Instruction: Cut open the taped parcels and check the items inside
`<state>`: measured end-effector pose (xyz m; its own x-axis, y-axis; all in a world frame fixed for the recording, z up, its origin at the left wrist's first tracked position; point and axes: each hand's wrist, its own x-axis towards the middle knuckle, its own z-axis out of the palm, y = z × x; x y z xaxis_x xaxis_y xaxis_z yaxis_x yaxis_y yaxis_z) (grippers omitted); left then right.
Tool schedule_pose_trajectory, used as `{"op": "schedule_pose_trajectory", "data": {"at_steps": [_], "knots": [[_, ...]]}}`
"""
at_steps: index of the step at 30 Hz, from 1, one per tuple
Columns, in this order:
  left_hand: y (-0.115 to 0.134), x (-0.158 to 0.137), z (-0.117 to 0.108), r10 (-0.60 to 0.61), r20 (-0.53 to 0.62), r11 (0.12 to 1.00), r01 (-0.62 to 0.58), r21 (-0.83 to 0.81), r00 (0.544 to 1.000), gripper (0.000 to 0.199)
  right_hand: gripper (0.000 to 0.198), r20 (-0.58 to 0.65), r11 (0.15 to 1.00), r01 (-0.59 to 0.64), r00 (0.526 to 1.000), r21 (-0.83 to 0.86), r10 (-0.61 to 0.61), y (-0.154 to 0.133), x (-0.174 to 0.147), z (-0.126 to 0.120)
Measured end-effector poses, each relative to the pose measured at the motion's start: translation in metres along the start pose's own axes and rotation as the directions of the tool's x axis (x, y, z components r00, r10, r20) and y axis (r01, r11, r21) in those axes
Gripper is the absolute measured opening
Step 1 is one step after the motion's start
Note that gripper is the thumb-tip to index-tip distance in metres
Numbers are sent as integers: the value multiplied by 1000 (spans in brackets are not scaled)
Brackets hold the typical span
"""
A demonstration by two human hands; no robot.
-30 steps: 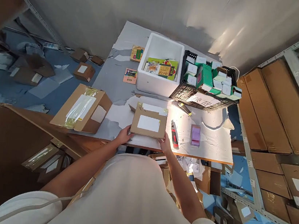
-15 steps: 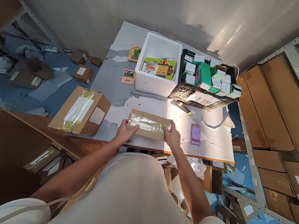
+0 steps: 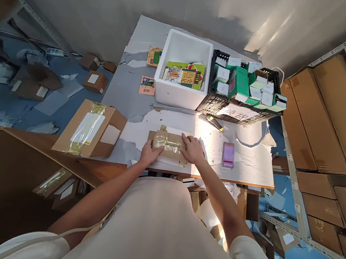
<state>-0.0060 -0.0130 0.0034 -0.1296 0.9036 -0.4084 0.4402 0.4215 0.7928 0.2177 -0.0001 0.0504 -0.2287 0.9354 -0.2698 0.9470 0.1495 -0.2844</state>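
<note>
A small cardboard box (image 3: 171, 145) with clear tape across its top lies on the near part of the table. It looks opened out, with white showing along its far and near sides; the contents cannot be made out. My left hand (image 3: 150, 153) grips its left end, thumb on top. At the right end, my right hand (image 3: 193, 150) is curled over the cardboard, fingertips on its taped face. To the right lie a phone-like purple-screened device (image 3: 228, 155) and, farther back, a black-and-yellow box cutter (image 3: 214, 123).
A taped carton (image 3: 92, 129) stands at the table's left edge. Behind are a white foam bin (image 3: 177, 96) holding booklets and a black crate (image 3: 242, 113) of small green-and-white boxes. A large open carton (image 3: 3, 183) is at lower left; shelves with cartons (image 3: 337, 117) stand right.
The cardboard box has been lowered and its sides spread, so white shows beyond its edges. My right hand has moved from its right end onto its top.
</note>
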Motion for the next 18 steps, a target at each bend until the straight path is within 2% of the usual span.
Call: {"op": "schedule_pose_trajectory", "data": {"at_steps": [6, 9, 12, 13, 15, 16, 18], "knots": [[0, 19, 12, -2, -49, 999, 4, 40, 999, 63, 65, -83, 992, -99, 992, -84, 92, -1, 20, 17], [-3, 21, 15, 17, -86, 1000, -15, 24, 996, 60, 60, -144, 996, -10, 990, -92, -3, 2, 21, 24], [-6, 22, 17, 21, -89, 999, -23, -23, 996, 59, 47, -105, 993, 117, 988, -12, -118, 10, 22, 18], [-8, 22, 17, 20, -79, 999, -23, -44, 997, 59, 45, -85, 994, 101, 992, 30, -98, 13, 24, 12], [-10, 23, 17, 20, -61, 997, -25, -74, 998, 59, 47, -89, 993, -33, 995, 114, 44, 21, 31, -2], [-11, 23, 16, 16, -51, 996, -20, -91, 999, 59, 49, -126, 980, -120, 982, 159, 140, 25, 35, -8], [-11, 21, 15, -23, -6, 986, 22, -164, 1000, 57, 59, -231, 926, -261, 917, 273, 326, 33, 40, -17]]}}
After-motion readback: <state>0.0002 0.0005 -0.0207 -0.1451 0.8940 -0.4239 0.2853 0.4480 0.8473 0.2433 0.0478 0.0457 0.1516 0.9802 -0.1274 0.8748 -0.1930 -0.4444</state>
